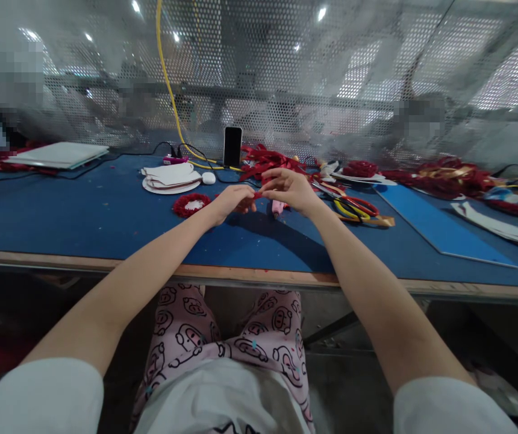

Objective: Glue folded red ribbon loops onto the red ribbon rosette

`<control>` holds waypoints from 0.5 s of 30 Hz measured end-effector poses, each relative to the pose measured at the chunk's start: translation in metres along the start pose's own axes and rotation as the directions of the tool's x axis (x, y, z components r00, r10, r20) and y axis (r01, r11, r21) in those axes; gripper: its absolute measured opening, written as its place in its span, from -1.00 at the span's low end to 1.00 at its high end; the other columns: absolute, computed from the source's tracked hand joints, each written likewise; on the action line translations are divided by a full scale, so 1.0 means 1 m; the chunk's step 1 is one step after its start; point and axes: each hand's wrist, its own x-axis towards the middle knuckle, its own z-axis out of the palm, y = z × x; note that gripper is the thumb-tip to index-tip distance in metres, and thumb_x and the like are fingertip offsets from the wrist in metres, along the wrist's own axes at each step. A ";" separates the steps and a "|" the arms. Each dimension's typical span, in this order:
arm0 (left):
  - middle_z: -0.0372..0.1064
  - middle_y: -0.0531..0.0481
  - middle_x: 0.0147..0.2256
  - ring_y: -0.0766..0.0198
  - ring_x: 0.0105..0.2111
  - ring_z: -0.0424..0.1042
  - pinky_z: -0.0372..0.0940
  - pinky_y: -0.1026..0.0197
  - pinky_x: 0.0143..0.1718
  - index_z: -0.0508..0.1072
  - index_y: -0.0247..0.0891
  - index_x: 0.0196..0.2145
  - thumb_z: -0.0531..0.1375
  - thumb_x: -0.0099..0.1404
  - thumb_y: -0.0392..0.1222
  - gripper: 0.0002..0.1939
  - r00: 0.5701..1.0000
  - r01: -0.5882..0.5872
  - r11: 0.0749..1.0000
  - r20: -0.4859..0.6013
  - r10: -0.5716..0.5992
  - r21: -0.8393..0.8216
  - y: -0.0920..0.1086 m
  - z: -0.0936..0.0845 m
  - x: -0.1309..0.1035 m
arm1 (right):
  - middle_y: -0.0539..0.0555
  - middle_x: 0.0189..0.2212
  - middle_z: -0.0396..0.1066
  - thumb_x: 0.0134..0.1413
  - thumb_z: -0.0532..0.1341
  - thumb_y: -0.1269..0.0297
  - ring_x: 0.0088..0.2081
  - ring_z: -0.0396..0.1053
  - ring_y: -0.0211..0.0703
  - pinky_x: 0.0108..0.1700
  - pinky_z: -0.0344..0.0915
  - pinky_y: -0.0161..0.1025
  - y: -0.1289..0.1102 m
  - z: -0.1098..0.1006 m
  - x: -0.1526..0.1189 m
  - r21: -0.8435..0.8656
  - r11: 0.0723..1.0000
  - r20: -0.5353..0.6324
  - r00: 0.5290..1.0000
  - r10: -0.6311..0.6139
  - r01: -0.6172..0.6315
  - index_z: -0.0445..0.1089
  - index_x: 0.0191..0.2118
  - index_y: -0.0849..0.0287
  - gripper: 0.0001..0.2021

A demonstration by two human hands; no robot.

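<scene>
My left hand (235, 200) and my right hand (291, 190) meet above the blue table. Between their fingertips is a small piece of red ribbon (258, 194), pinched from both sides and mostly covered by the fingers. Left of my left hand lies a round, fuzzy dark-red piece (179, 207) with a white middle. Beneath my right hand, the pink nozzle end of what looks like a glue gun (277, 208) points toward me. A heap of red ribbons (270, 160) lies just behind the hands.
Scissors with yellow and red handles (352, 210) lie to the right, beside a blue board (439, 226). White card pieces (171, 178) and a small white case (208, 178) sit at left. A phone (232, 146) stands upright against the perforated metal screen (277, 78).
</scene>
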 end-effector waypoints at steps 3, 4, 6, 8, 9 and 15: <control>0.47 -0.01 -0.47 0.33 -0.50 0.36 0.30 0.24 -0.35 0.37 -0.22 -0.41 0.10 0.25 -0.24 -0.91 1.000 -0.011 1.000 0.004 0.011 0.006 0.000 0.000 0.000 | 0.14 -0.14 0.60 -0.13 0.49 0.13 -0.13 0.54 -0.05 -0.07 0.47 -0.10 0.004 -0.006 0.002 -0.104 0.992 -0.072 0.995 -0.073 0.065 0.57 -0.09 0.08 -0.58; 0.47 -0.02 -0.47 0.34 -0.50 0.35 0.30 0.24 -0.36 0.37 -0.22 -0.42 0.10 0.25 -0.24 -0.90 1.000 -0.016 1.000 0.008 0.016 0.006 0.001 0.000 0.000 | 0.15 -0.12 0.60 -0.10 0.47 0.12 -0.13 0.53 -0.04 -0.09 0.46 -0.10 0.005 -0.007 0.002 -0.150 0.986 -0.092 0.992 -0.085 0.071 0.59 -0.14 0.10 -0.64; 0.46 -0.02 -0.48 0.34 -0.50 0.35 0.29 0.25 -0.37 0.35 -0.22 -0.42 0.10 0.24 -0.23 -0.91 1.000 -0.029 1.000 0.009 0.029 0.008 0.001 0.000 -0.001 | 0.14 -0.20 0.61 -0.04 0.44 0.09 -0.19 0.53 -0.05 -0.14 0.46 -0.09 0.006 -0.009 0.001 -0.190 0.980 -0.093 0.993 -0.074 0.056 0.61 -0.14 0.10 -0.67; 0.46 -0.01 -0.48 0.33 -0.49 0.36 0.29 0.25 -0.36 0.35 -0.22 -0.42 0.10 0.24 -0.22 -0.91 0.999 -0.039 0.999 0.007 0.039 0.017 0.001 0.000 -0.002 | 0.10 -0.31 0.60 -0.02 0.43 0.07 -0.27 0.53 -0.07 -0.17 0.45 -0.09 0.006 -0.009 0.000 -0.181 0.982 -0.047 0.997 -0.058 0.048 0.61 -0.06 0.09 -0.61; 0.46 -0.01 -0.47 0.32 -0.49 0.37 0.30 0.25 -0.36 0.35 -0.21 -0.41 0.10 0.24 -0.21 -0.91 0.999 -0.040 0.999 0.006 0.040 0.023 0.001 0.000 -0.002 | 0.09 -0.33 0.60 -0.03 0.44 0.07 -0.28 0.52 -0.07 -0.17 0.44 -0.10 0.005 -0.008 -0.001 -0.183 0.981 -0.023 0.998 -0.063 0.057 0.62 -0.05 0.08 -0.60; 0.46 0.01 -0.50 0.33 -0.52 0.36 0.24 0.26 -0.40 0.39 -0.22 -0.39 0.12 0.20 -0.22 -0.93 0.999 -0.029 1.000 0.027 0.029 0.001 -0.003 -0.002 0.003 | 0.11 -0.29 0.62 -0.11 0.48 0.02 -0.29 0.50 -0.08 -0.23 0.40 -0.15 -0.001 -0.001 -0.002 -0.224 0.970 0.030 0.996 -0.087 0.091 0.67 -0.29 0.08 -0.71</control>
